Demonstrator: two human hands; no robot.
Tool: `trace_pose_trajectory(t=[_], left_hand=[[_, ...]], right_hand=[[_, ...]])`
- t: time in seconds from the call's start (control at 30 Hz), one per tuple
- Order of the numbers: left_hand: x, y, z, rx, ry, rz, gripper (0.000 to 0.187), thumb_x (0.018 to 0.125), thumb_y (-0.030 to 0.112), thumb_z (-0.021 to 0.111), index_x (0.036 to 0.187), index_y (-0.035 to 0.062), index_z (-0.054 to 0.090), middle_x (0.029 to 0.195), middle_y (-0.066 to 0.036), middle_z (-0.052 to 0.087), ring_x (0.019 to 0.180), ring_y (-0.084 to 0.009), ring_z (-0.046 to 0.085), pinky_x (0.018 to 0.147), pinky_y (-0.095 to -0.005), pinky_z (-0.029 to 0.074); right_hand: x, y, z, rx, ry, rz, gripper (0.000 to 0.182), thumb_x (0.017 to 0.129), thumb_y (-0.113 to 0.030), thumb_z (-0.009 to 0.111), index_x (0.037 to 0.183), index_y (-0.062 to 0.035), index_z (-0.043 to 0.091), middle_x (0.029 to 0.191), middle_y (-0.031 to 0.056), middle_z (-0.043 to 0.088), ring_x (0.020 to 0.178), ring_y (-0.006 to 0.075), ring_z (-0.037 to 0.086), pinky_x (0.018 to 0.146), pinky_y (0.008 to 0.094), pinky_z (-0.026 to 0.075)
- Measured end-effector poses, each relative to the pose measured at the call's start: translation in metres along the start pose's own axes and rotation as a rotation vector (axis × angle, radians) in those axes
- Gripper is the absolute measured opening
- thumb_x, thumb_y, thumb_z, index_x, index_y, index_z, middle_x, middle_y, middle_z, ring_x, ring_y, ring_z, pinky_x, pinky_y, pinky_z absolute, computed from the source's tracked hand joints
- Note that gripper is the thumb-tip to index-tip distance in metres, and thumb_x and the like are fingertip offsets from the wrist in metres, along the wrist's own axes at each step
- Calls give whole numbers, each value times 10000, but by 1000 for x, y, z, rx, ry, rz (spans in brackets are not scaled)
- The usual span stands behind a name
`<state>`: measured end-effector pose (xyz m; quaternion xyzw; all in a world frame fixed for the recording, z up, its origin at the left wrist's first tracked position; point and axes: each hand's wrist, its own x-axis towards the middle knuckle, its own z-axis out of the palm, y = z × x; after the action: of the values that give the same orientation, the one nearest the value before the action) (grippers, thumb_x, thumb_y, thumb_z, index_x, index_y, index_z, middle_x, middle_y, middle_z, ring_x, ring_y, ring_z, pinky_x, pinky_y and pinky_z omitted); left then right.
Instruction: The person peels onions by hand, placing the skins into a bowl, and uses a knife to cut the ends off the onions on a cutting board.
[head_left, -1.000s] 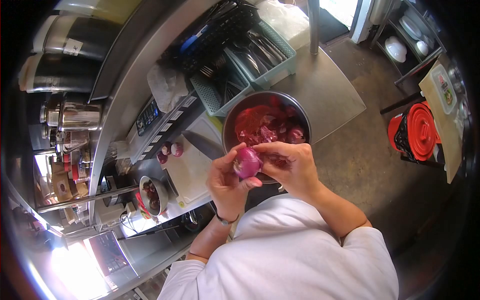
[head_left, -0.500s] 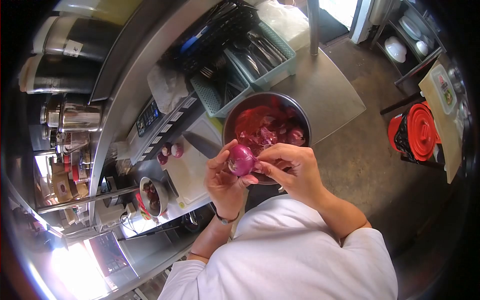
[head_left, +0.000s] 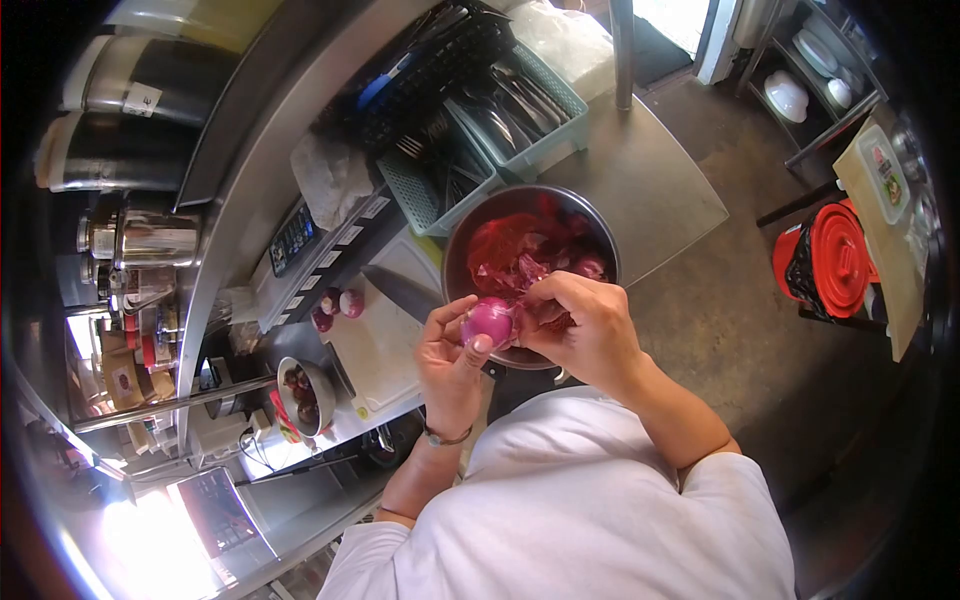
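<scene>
My left hand (head_left: 447,365) is closed around a purple-red onion (head_left: 489,322), the thumb pressed on its near side. Against the onion's right side, my right hand (head_left: 588,318) pinches a bit of onion skin (head_left: 519,312) between thumb and fingers. Both hands are over the near rim of a deep metal pot (head_left: 458,235). Inside the pot lie loose papery onion skins (head_left: 525,268) and, at its right, what looks like another onion (head_left: 592,267). The pot's bottom is mostly hidden.
Left of the pot lies a white cutting board (head_left: 385,350) with a knife (head_left: 402,292) and several small onions (head_left: 350,303). A bowl of dark red produce (head_left: 322,400) stands farther left. Green cutlery baskets (head_left: 550,155) are behind the pot. A red lidded bin (head_left: 838,260) stands at right.
My left thumb has moved up onto the onion, which has turned slightly. My right hand's fingers have curled in closer at the onion's side.
</scene>
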<state>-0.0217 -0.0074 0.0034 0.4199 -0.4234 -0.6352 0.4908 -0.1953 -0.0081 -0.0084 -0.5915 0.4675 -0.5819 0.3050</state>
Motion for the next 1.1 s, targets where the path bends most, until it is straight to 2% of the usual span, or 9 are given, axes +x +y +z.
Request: trace_pose_trajectory(t=[0.1,0.33,0.5,0.57,0.67,0.77,0.83,0.97,1.1], left_hand=[[1,5,4,86,-11,-35,536,873,303,682,1219,-52,476,1088,-135,608,961,-201,639,796,-321,577],[3,3,-6,73,-25,-130,470,908,282,637,1197,-61,496,1081,-145,611,921,-196,655,739,-313,588],[5,0,-8,96,37,-127,448,928,285,599,1208,-46,489,1067,-162,620,970,-216,645,767,-320,581],[5,-4,-10,141,83,-80,434,938,293,567,1213,-34,488,1066,-166,620,969,-214,641,784,-313,567],[10,-9,-29,92,108,-63,431,934,308,548,1223,-7,494,1086,-149,615,882,-178,631,750,-278,542],[14,-10,-29,26,136,-95,434,919,309,557,1229,11,499,1083,-120,608,865,-149,604,731,-249,520],[15,-16,-28,7,57,-94,429,918,304,556,1227,12,500,1080,-109,599,885,-147,599,736,-246,517],[19,-32,-23,23,5,-42,413,916,289,550,1220,13,502,1073,-78,572,910,-143,590,749,-247,511],[16,-32,-12,-56,-51,-21,380,920,210,558,1229,1,484,1091,-86,565,926,-143,589,767,-244,519]], right_hand=[[-1,0,0,-6,-16,-7,217,667,-29,760,795,-7,587,731,104,619,630,227,663,574,299,534],[-2,2,2,-45,-39,8,242,621,-35,759,783,-9,580,718,115,619,615,251,649,576,315,523],[-1,3,-3,69,-116,213,162,680,-86,728,789,-3,641,712,172,637,664,308,653,601,367,522],[-1,4,-8,-96,-223,135,149,730,-100,701,844,-8,673,763,193,646,707,346,651,651,399,522],[-16,26,8,-243,-211,58,282,649,-99,718,910,-3,677,859,190,663,799,347,653,714,410,529],[-20,24,15,-325,-226,110,155,721,-177,694,756,-37,637,738,153,625,732,344,631,674,426,505],[-20,20,13,-262,-202,102,251,723,-212,729,810,-11,607,793,157,622,774,347,628,674,418,499],[-20,11,13,-86,-187,-9,508,762,-279,745,1121,18,543,1015,201,610,915,365,611,753,408,493],[-19,12,13,-121,-158,-14,416,826,-212,695,1148,36,602,968,205,657,849,344,648,753,376,515]])
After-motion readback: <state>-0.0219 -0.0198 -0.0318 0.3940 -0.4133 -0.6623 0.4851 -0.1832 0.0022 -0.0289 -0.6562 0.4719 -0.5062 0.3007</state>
